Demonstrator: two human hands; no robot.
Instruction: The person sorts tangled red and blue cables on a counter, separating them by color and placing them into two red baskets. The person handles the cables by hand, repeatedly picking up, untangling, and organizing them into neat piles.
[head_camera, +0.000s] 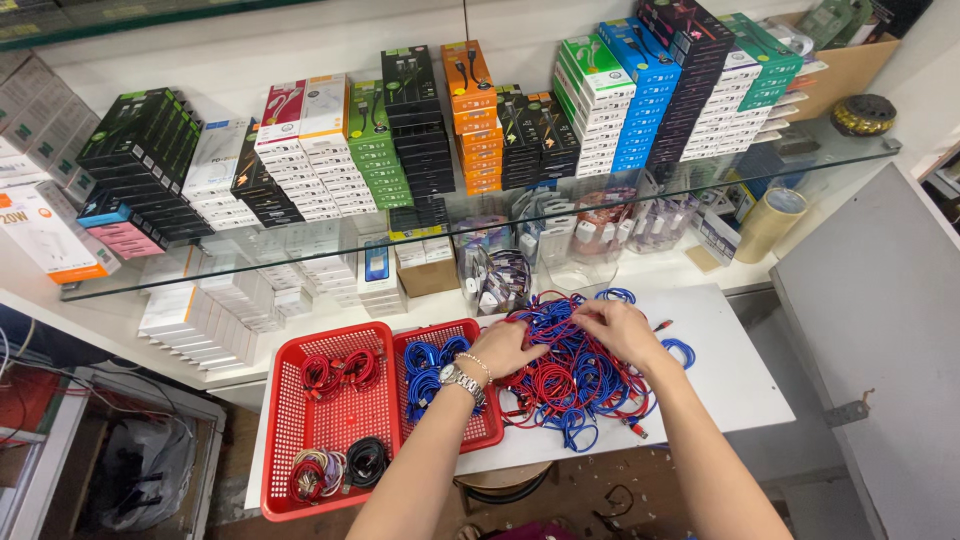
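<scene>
1. Both hands are buried in a big tangled pile of red and blue cables (580, 370) sitting on a small white table (730, 370).
2. The left hand (507, 345), with a silver wristwatch (461, 381) and a bead bracelet (477, 362), lies on the left edge of the pile, fingers curled down into the cables. Can't tell if it's actually pinching one.
3. The right hand (618, 328) is on the top of the pile, fingers bent and closed around a few strands there.
4. Just left of the pile are two red plastic baskets side by side. The smaller basket (480, 432) holds coiled blue cables (428, 365), and the left forearm crosses over it.
5. The larger basket (330, 440) has coiled red cables (340, 372) at the back, and at the front a black coil (367, 460) next to a mixed-colour coil (316, 470).
6. Behind everything, a glass shelf (480, 225) carries stacks of boxed accessories (420, 120) in green, black, white, orange and blue. A roll of tan tape (770, 222) stands under the shelf at the right.
</scene>
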